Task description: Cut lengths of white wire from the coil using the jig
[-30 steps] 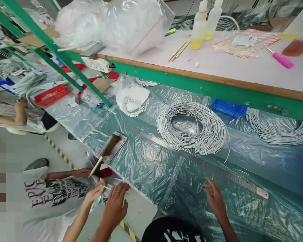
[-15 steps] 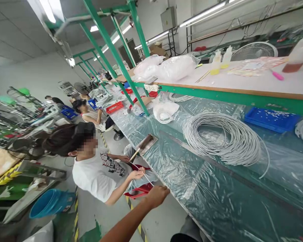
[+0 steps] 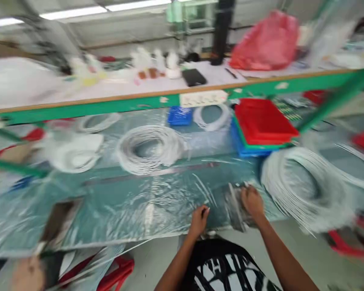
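My left hand (image 3: 199,220) is closed in a pinch above the bench's front edge, a tiny pale tip showing at its fingers; what it holds I cannot make out. Short white cable pieces (image 3: 204,189) lie just beyond it. To its right, my right hand (image 3: 253,202) has its fingers curled down at a blurred greyish flat thing (image 3: 237,207) at the bench edge. Blur hides what those fingers grip. A large coil of white cable (image 3: 303,186) rests right of that hand.
Another white cable coil (image 3: 150,149) lies mid-bench. Red trays (image 3: 265,121) are stacked on green and blue ones. At lower left, a co-worker's hand (image 3: 28,275) is near a dark plate (image 3: 59,220); a thin white cable (image 3: 130,250) hangs nearby. A shelf (image 3: 133,99) runs across the back.
My view has swung right, from the co-worker to the bench before me. My closed left hand was near the cable by the co-worker; both my hands now show at the bench edge.
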Motion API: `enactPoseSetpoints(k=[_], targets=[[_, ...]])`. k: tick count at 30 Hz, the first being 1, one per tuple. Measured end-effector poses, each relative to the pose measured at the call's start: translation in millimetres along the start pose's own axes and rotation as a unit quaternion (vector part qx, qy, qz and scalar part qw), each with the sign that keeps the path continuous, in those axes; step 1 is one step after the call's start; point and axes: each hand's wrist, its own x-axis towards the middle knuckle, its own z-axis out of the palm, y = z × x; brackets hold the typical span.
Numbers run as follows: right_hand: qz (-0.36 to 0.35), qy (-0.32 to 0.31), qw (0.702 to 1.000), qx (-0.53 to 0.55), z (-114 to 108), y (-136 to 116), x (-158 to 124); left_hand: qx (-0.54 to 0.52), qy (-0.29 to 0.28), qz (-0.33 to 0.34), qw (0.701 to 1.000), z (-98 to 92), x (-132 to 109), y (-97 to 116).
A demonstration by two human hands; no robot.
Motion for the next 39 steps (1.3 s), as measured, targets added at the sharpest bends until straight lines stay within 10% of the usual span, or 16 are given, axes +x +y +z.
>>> enactPoseSetpoints(k=[6, 13, 39], targets=[[0.072, -0.042, 0.996, -0.043, 11, 22, 22, 0.036, -0.127, 0.031, 0.991, 67.4, 75, 26], [0.076, -0.059, 0.995, -0.041, 13, 21, 28, 0.044, -0.155, 0.019, 0.987, 96.8, 99, 27], [0.072, -0.05, 0.996, -0.001, -3, 6, 47, 0.016, -0.133, 0.074, 0.988, 94.1, 120, 26]])
